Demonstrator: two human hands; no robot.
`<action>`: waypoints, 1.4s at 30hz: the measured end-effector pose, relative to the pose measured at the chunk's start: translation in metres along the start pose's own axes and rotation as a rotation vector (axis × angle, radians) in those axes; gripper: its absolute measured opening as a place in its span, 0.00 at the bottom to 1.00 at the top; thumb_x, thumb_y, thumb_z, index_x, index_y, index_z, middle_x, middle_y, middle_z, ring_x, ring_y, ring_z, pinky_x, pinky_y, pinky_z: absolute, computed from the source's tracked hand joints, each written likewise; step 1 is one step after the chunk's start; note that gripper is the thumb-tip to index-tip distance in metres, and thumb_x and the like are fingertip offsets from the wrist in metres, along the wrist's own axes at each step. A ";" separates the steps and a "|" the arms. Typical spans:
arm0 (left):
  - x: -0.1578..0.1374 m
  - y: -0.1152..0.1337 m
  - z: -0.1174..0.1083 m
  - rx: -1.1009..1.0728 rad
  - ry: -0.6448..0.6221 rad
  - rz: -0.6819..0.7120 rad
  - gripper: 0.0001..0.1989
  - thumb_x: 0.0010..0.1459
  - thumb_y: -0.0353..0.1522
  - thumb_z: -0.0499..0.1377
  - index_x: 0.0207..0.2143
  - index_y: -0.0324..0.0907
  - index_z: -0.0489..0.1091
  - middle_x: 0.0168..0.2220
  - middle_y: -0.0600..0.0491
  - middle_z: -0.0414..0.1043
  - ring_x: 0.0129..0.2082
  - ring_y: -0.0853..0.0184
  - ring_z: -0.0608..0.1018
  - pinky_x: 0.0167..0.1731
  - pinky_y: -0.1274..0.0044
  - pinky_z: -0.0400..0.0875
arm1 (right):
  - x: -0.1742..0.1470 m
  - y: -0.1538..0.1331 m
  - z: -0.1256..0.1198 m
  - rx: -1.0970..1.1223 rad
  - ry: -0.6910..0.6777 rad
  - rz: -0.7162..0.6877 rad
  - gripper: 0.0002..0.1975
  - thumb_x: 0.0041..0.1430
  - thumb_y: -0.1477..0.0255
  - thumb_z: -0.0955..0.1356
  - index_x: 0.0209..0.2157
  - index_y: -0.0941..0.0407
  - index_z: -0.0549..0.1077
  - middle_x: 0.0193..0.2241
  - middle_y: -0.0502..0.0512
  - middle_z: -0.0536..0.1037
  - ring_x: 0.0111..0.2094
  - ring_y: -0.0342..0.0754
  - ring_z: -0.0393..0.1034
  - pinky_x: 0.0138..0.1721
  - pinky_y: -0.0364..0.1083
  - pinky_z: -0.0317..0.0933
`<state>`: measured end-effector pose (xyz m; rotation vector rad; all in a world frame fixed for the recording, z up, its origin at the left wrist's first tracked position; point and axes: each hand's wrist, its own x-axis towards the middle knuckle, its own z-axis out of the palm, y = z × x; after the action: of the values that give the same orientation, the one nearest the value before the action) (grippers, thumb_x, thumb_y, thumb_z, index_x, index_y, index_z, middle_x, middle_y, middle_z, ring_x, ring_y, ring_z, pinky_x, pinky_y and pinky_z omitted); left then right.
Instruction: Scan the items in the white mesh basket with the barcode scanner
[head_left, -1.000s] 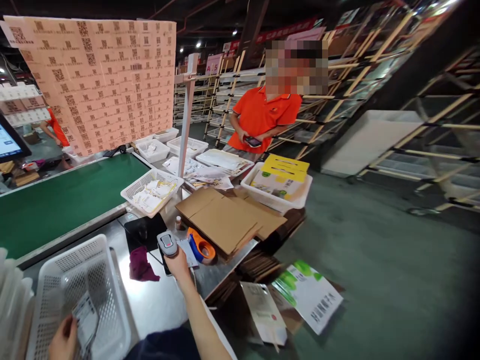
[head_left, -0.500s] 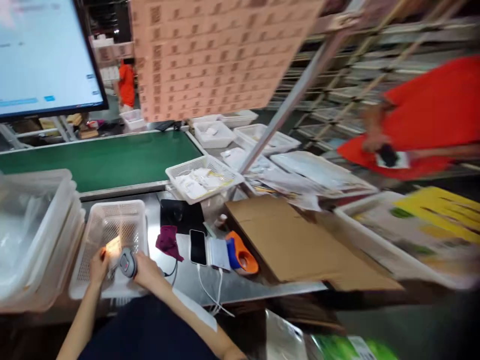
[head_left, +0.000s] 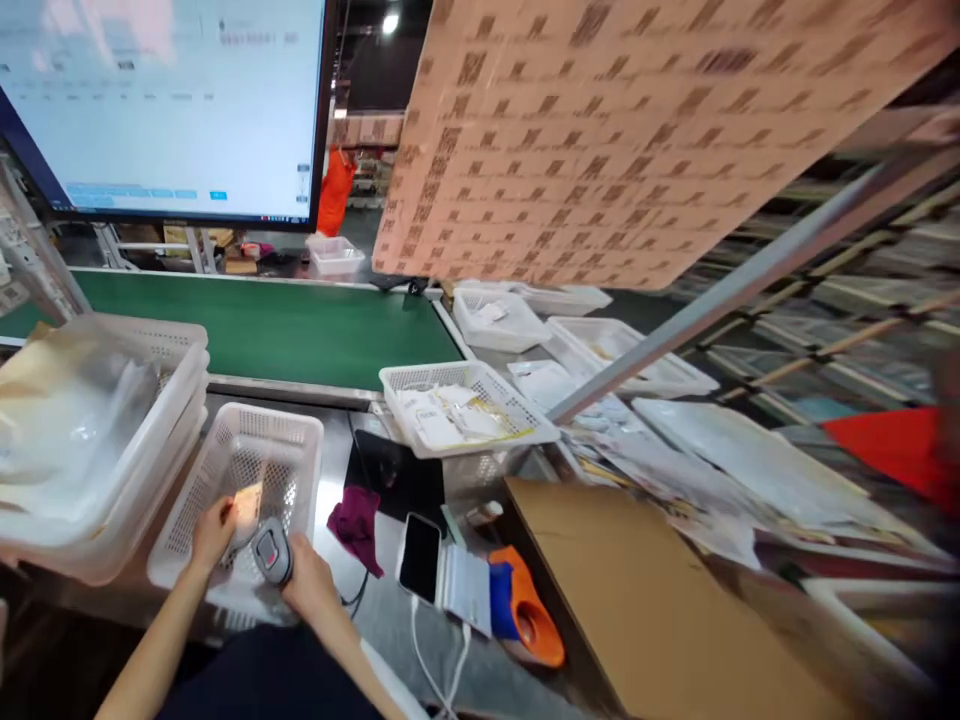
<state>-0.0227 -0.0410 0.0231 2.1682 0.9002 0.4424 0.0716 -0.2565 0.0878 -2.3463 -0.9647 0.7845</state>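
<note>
Right hand (head_left: 311,590): grip wrapped round a grey handheld barcode scanner (head_left: 271,551), near left of the steel bench (head_left: 390,630). Left hand (head_left: 212,530): grip pinching a small lit paper label (head_left: 247,505) inside a white perforated plastic basket (head_left: 225,470). Right of it: maroon cloth (head_left: 356,520), black smartphone (head_left: 419,557), orange tape dispenser (head_left: 525,620).

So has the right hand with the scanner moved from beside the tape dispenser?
Yes: the right hand with the scanner now sits at the white basket, left of the tape dispenser.
</note>
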 end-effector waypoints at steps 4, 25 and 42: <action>0.001 -0.002 0.008 -0.041 0.006 0.018 0.21 0.61 0.45 0.51 0.38 0.42 0.79 0.36 0.45 0.83 0.36 0.55 0.83 0.37 0.70 0.74 | 0.001 0.001 -0.001 -0.011 0.004 0.018 0.22 0.53 0.79 0.71 0.51 0.56 0.76 0.52 0.63 0.78 0.54 0.64 0.77 0.53 0.52 0.67; 0.008 -0.028 0.021 -0.072 0.041 0.034 0.24 0.59 0.49 0.52 0.41 0.45 0.80 0.41 0.45 0.83 0.42 0.53 0.85 0.43 0.67 0.78 | 0.003 0.000 -0.008 -0.029 -0.013 0.057 0.28 0.47 0.82 0.72 0.52 0.56 0.76 0.53 0.63 0.79 0.56 0.66 0.76 0.57 0.54 0.69; 0.007 -0.021 0.015 -0.056 0.034 0.020 0.26 0.60 0.52 0.50 0.40 0.43 0.78 0.39 0.45 0.83 0.39 0.52 0.84 0.43 0.64 0.76 | 0.003 -0.001 -0.005 -0.016 -0.003 0.029 0.27 0.48 0.83 0.71 0.53 0.57 0.77 0.52 0.64 0.79 0.55 0.65 0.77 0.55 0.55 0.69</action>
<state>-0.0191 -0.0332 -0.0021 2.1261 0.8755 0.5092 0.0766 -0.2542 0.0915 -2.3779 -0.9440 0.7945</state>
